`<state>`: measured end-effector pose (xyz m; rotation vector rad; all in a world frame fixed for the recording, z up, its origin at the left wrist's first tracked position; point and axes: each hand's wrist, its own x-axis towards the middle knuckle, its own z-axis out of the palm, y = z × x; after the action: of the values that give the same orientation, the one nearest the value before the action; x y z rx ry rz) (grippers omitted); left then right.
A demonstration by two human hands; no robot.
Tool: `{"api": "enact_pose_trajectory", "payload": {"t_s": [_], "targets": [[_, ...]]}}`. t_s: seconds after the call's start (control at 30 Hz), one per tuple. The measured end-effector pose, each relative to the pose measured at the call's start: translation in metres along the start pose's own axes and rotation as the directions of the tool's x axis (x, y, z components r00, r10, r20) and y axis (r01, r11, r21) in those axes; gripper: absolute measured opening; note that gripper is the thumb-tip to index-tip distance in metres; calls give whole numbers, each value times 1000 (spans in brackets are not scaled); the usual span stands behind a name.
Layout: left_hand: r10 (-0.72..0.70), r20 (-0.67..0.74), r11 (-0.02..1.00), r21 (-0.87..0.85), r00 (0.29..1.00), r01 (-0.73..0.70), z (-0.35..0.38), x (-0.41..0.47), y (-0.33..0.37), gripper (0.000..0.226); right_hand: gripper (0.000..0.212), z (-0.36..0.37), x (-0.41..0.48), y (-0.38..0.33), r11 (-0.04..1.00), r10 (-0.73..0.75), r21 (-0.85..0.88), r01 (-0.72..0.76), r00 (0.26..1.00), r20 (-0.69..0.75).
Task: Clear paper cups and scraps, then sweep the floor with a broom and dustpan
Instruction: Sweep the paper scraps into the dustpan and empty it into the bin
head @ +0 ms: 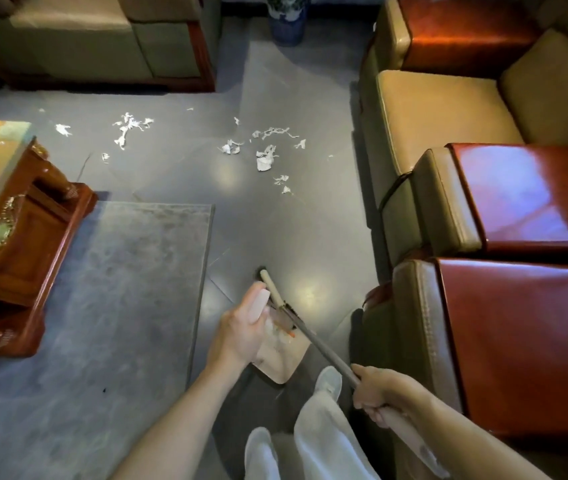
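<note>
Broom gripped by right hand; left hand apparently grips dustpan — scraps ahead, open floor between.

a: where does the view look from?
b: from the person's head, one wide-angle view, facing forward and down at the floor.
a: what's nearest?
b: the left hand on the dustpan and the right hand on the broom, low in frame. paper scraps lie farther ahead, armchairs curve up the right edge.
</note>
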<state>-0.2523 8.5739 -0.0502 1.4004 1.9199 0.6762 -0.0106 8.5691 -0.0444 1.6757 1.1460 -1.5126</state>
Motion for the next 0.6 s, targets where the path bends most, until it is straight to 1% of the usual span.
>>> {"api": "enact_pose_trajectory", "payload": {"t_s": [0.07,0.1,0.17,0.23,0.3,0.37,0.43,0.6], "targets": [[6,-44,1000,-10,999,-7,2,9,6,37,78,-8,-4,5,999,-8,34,4,993,114],[0,-75,1000,-17,997,-1,1,10,6,37,78,-16,-7,9,999,-5,47,-2,989,146],[-19,-119,1000,-24,993,16,-2,10,3,37,78,-36,-13,19,999,-5,45,-2,987,162],[-34,-153,999,-39,988,28,-5,12,5,34,72,-60,-20,26,998,-16,54,7,987,160],[-56,-195,997,-55,979,46,-6,22,13,32,73,-82,-27,30,999,-37,44,31,990,138],[-68,-238,996,-70,969,53,-7,38,25,32,78,-107,-26,30,998,-50,44,46,994,92],[-61,-254,996,-85,965,40,-9,55,36,32,80,-132,-23,25,997,-52,65,50,998,39],[-32,-303,998,-64,952,13,-11,109,69,32,73,-194,-12,-6,984,-103,140,113,992,-76]]}}
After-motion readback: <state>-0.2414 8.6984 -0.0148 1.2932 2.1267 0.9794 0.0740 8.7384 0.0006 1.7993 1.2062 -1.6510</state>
